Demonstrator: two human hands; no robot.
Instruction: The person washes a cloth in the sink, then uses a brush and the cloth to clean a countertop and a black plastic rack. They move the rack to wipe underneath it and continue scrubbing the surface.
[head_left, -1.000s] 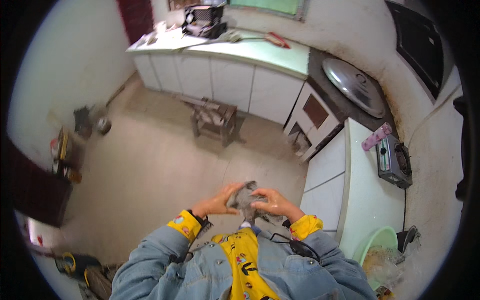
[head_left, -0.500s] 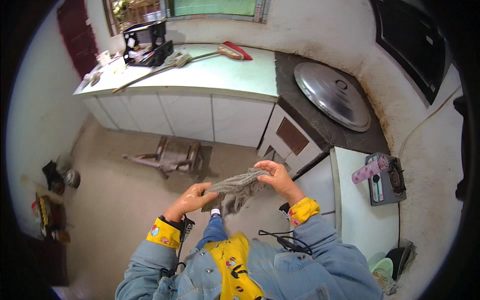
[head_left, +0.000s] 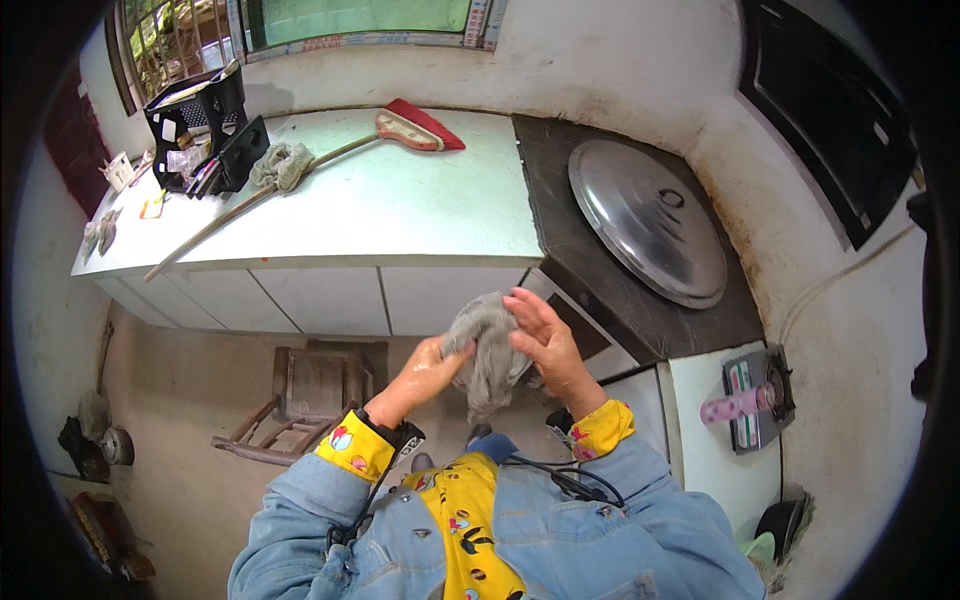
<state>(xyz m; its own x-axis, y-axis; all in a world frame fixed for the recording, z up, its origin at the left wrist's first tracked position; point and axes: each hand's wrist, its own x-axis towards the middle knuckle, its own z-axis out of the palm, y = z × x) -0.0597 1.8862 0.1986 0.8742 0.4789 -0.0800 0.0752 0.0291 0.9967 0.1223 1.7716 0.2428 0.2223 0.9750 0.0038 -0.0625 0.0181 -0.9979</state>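
Note:
A crumpled grey cloth [head_left: 483, 350] hangs bunched up in front of my body, above the floor. My left hand [head_left: 425, 378] is closed on its left side, thumb pressed across it. My right hand [head_left: 545, 342] is at the cloth's right edge, fingers stretched out and apart from the thumb, touching or just beside it. Part of the right palm's contact with the cloth is hidden. On the counter ahead lies a broom [head_left: 300, 178] with a red head, and another grey cloth [head_left: 283, 166] is bunched against its handle.
A low wooden chair [head_left: 310, 385] stands on the floor at left. The white counter [head_left: 430, 215] runs ahead, with a black basket [head_left: 200, 115] on it. To the right are a large metal lid [head_left: 650, 225], a small stove [head_left: 757, 400] and a pink bottle [head_left: 735, 406].
The cloth, stretched between both hands before, is now gathered into a bunch. My right hand's fingers have spread from their grip. The view has moved closer to the counter.

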